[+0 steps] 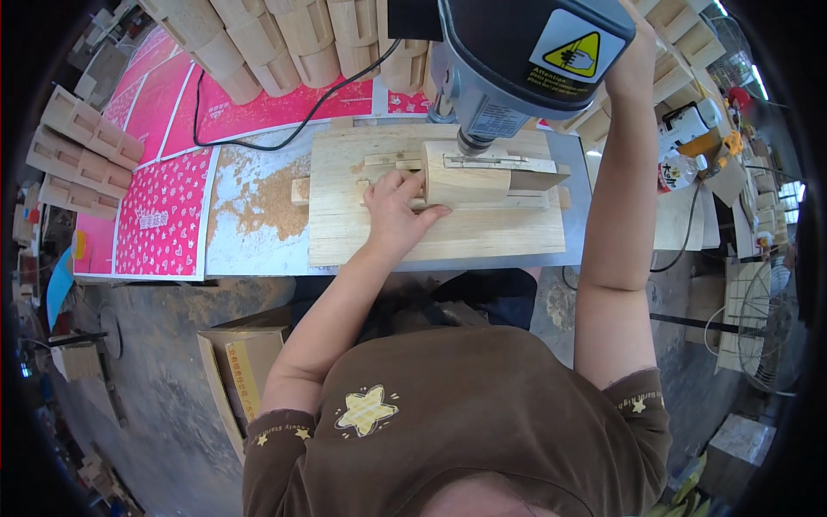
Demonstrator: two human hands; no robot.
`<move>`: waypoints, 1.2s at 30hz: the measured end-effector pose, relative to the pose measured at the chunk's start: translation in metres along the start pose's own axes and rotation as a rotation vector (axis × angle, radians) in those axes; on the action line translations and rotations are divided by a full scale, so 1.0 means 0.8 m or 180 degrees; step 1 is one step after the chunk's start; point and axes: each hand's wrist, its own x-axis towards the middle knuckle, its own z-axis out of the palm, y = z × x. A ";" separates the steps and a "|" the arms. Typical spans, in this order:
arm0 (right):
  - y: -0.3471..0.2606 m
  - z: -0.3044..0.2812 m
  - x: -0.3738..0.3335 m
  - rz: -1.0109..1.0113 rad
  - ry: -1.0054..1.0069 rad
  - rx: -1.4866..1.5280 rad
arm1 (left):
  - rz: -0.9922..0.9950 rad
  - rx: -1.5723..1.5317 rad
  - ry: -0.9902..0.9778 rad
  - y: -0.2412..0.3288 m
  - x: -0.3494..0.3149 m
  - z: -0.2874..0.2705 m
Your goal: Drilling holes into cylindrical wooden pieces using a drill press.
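A pale wooden block (482,185) with a rounded near side lies on a flat wooden board (439,241), between thin wooden strips. My left hand (401,209) holds the block's left end, its fingers curled against the end and its thumb stretched along the near side. Above the block hangs the dark drill press (521,65), its chuck (474,142) close over a slotted template on the block's top. My right arm reaches up along the machine's right side. Only part of my right hand (636,56) shows there; the machine head hides its fingers.
Rows of shaped wooden pieces (293,43) stand behind the board, and more are stacked at the left (82,155). Sawdust (263,198) covers the table left of the board. A black cable (297,133) crosses the pink sheeting. A bottle (680,170) stands at the right.
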 end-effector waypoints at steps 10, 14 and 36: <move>0.040 0.010 -0.197 -0.0154 -0.1703 0.0235 | -0.0211 -0.0749 -0.0109 -0.012 0.010 -0.009; 0.027 -0.003 -0.220 -0.0046 -0.2182 -0.0145 | -0.0167 -0.1257 -0.0206 -0.031 -0.002 -0.068; -0.062 -0.012 -0.266 0.0024 -0.2346 0.0333 | -0.1578 0.0890 0.0677 -0.120 -0.092 -0.379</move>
